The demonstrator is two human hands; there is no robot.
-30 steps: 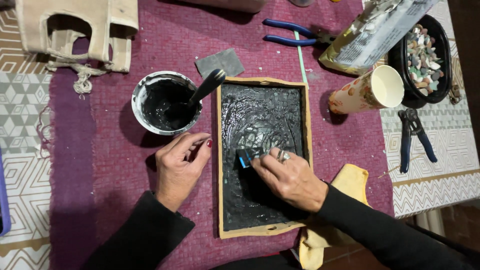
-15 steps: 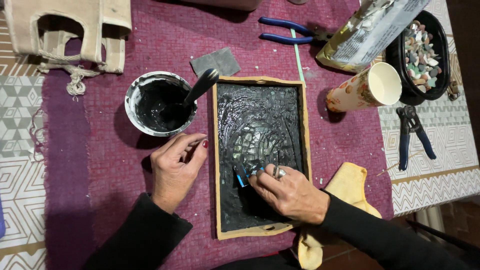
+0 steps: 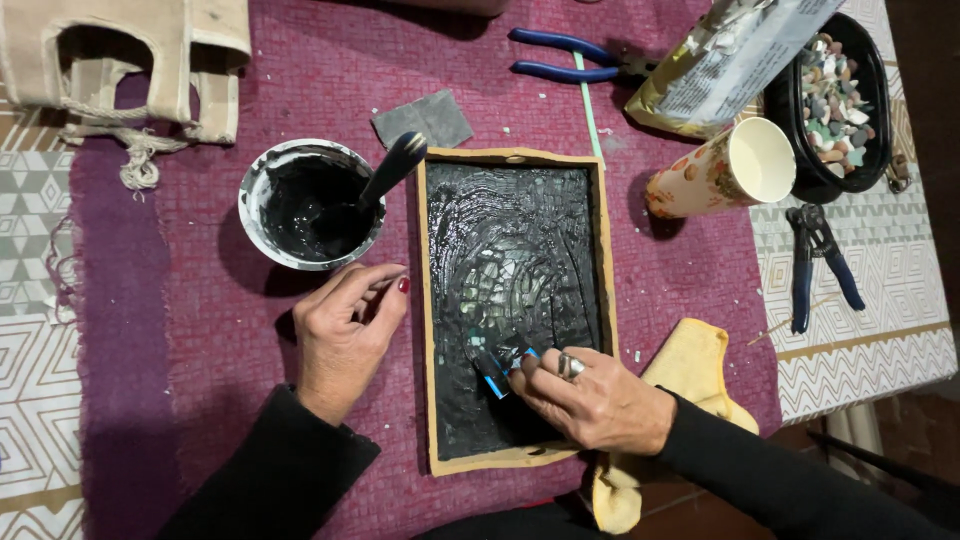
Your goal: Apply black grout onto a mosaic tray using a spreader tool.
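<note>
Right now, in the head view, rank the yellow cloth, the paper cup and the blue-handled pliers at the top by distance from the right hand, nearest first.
1. Yellow cloth: right beside the right hand, partly under that forearm.
2. Paper cup: lying on its side, up and to the right of the tray.
3. Blue-handled pliers: at the top edge, beyond the tray.

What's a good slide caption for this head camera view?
Right hand spreads black grout over a framed mosaic with a blue spreader; left hand rests beside.
</note>
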